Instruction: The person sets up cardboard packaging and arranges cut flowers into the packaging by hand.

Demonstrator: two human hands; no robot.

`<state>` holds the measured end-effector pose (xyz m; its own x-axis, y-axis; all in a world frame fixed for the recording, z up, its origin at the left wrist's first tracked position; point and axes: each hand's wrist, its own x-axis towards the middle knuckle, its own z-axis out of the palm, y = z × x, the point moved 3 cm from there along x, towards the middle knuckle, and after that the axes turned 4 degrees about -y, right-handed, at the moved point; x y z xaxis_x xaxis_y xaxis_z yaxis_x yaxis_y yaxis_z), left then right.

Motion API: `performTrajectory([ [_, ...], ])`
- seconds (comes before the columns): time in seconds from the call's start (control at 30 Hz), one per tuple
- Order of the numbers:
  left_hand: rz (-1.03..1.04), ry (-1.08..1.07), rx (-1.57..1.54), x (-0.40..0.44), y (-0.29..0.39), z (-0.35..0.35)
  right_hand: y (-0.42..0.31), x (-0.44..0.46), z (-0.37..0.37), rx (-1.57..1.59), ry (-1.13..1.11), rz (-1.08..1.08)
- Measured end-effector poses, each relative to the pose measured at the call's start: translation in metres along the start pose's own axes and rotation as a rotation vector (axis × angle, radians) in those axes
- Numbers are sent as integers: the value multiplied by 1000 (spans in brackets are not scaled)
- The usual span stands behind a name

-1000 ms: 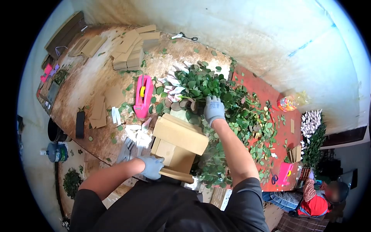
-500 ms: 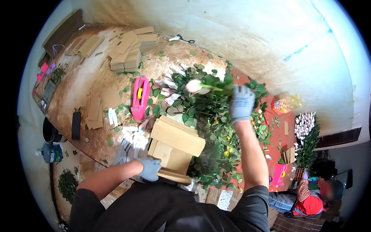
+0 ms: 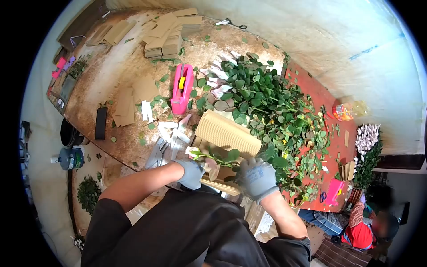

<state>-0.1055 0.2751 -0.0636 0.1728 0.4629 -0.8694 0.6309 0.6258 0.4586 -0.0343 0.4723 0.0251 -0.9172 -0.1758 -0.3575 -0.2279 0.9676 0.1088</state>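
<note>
A single pale pink rose (image 3: 193,152) with a leafy stem lies across the opened cardboard wrap (image 3: 228,133) in front of my body. My gloved right hand (image 3: 257,179) is closed around the stem at its leafy end. My gloved left hand (image 3: 191,173) is at the wrap's left edge, beside the flower head, its fingers closed; what they grip is partly hidden. Beyond the wrap lies a large heap of leafy rose stems (image 3: 275,102), several with white-wrapped heads (image 3: 220,91) pointing left.
A pink tape dispenser (image 3: 181,91) stands left of the stems. Stacked cardboard (image 3: 167,38), a black object (image 3: 101,123) and scissors (image 3: 235,24) lie on the table. At the right are another pink dispenser (image 3: 334,191), more wrapped roses (image 3: 367,139) and a seated person (image 3: 359,233).
My right hand has carried a rose from the heap down and left onto the wrap. My left hand has shifted slightly right and up along the wrap. The camera view has moved.
</note>
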Motion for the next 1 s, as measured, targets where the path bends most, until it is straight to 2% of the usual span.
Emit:
performTrajectory([
  [0.03, 6, 202, -28, -13, 5, 0, 1, -2, -8, 10, 10, 13],
  [0.07, 4, 204, -20, -8, 2, 6, 5, -2, -15, 9, 15, 20],
  [0.13, 68, 338, 18, 8, -6, 12, 20, 2, -37, -6, 61, 89],
  [0.2, 73, 343, 31, 9, -7, 13, 33, 12, -66, 4, 189, 114],
  [0.27, 57, 330, 22, 1, -3, 10, 51, 39, -53, -10, 268, 131],
  [0.3, 25, 227, 33, 3, -4, 9, 62, 59, -38, -13, 202, 141],
  [0.47, 28, 269, 68, 9, -7, 14, 105, 143, 19, 111, -170, 168],
  [0.5, 21, 275, 57, 3, -5, 12, 111, 154, 16, 156, -153, 169],
  [0.6, 30, 311, 62, -4, 0, 7, 138, 193, 26, 199, 311, 220],
  [0.7, 72, 380, 94, 0, -3, 9, 155, 226, 44, 155, 391, 257],
  [0.83, 73, 362, 104, 5, -6, 10, 150, 239, 71, -129, 159, 309],
  [0.87, 75, 364, 106, 5, -5, 8, 150, 238, 76, -131, 159, 312],
  [0.93, 74, 356, 77, 1, -3, 8, 144, 235, 81, -168, 22, 242],
  [1.0, 74, 345, 80, -3, -2, 6, 149, 225, 71, -186, 34, 225],
])
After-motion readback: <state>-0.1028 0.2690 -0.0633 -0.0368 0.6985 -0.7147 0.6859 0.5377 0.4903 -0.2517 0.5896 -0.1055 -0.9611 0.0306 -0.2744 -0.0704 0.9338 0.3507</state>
